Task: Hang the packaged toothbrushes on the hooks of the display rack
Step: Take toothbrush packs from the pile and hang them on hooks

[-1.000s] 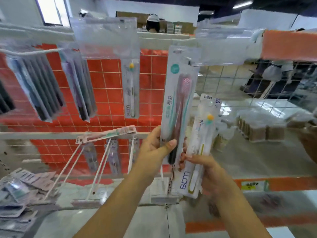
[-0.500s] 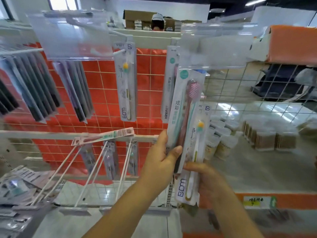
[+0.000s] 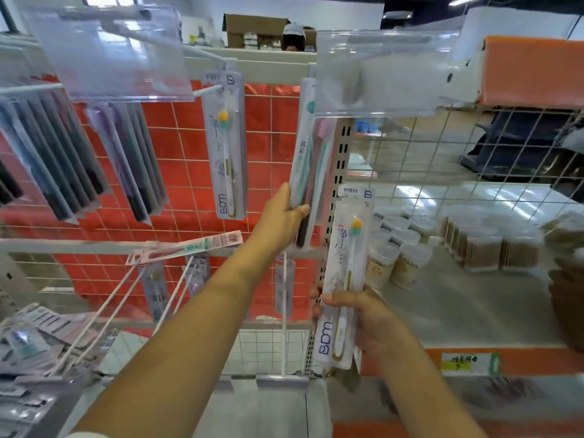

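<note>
head view: teal-and-pink toothbrush pack (image 3: 311, 165) raised against the rack's top row, its lower end gripped by the left hand (image 3: 279, 221); right hand (image 3: 354, 314) grips a white toothbrush pack (image 3: 346, 273) lower right; another white pack (image 3: 225, 147) hangs on a hook

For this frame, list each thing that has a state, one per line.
left hand: grips the pink-and-teal pack
pink-and-teal pack: raised at the top hook, top hidden
right hand: holds the yellow-headed pack
yellow-headed pack: upright, unhung
hung yellow-headed pack: hanging on its hook
</note>
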Available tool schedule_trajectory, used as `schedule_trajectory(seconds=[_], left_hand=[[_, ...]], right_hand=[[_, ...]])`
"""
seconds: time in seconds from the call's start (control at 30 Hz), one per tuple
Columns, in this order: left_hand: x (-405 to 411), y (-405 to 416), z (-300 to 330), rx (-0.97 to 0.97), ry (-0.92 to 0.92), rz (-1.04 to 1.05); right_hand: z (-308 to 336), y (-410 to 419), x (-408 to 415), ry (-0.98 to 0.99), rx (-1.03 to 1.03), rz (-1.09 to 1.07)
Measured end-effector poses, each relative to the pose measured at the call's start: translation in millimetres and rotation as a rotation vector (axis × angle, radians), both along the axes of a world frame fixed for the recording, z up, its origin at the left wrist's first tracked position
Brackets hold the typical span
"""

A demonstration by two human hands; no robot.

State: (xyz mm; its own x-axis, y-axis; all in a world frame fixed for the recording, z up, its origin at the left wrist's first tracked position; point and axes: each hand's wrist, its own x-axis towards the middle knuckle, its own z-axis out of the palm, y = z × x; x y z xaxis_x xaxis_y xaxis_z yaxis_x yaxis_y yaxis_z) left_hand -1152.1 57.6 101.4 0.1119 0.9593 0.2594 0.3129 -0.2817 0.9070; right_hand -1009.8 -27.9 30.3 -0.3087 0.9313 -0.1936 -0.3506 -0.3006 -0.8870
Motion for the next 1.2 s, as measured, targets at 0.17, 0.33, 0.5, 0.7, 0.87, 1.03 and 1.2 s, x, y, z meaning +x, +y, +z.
schedule_trajectory(seconds=[0.17, 0.33, 0.5, 0.7, 0.87, 1.03, 1.2], left_hand=[[0, 7, 0, -0.073, -0.145, -0.087], [-12, -7, -35, -0.325, -0.052, -0.138], [-41, -31, -94, -0.268, 0.302, -0.087], [-87, -71, -107, -0.139, 0.401, 0.014], [-135, -96, -104, -0.040, 0.529, 0.107], [-177, -117, -91, 0.075, 0.620, 0.170], [-214, -129, -87, 0.098, 0.659, 0.201]], right_hand=[[5, -9, 1, -0.003, -0.001, -0.024], [6, -18, -1, 0.015, -0.036, -0.011], [0, -27, -7, 0.051, -0.043, -0.020], [-7, -29, -45, 0.035, -0.035, -0.012], [-10, -33, -95, 0.064, -0.077, 0.066], [-9, -39, -135, 0.026, -0.110, 0.097], [2, -44, -166, 0.002, -0.089, 0.095]])
